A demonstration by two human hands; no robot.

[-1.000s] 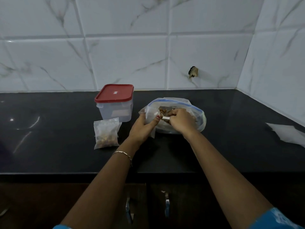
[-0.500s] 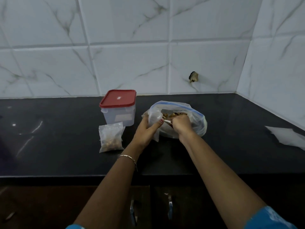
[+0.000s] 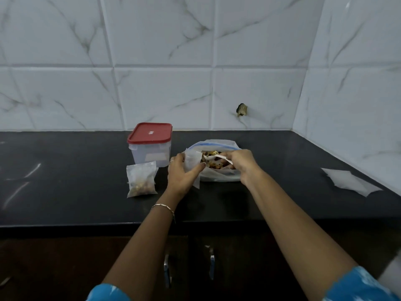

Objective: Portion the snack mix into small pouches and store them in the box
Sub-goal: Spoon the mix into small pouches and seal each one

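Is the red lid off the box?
No, the red lid sits closed on top of the box.

One head-worn view looks forward and down across the countertop (image 3: 71, 198); close, edges seemingly distorted.

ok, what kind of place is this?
Most likely a home kitchen: a dark counter set in a corner of marble-look wall tiles, cabinet handles below its edge, and a red-lidded food box standing on it.
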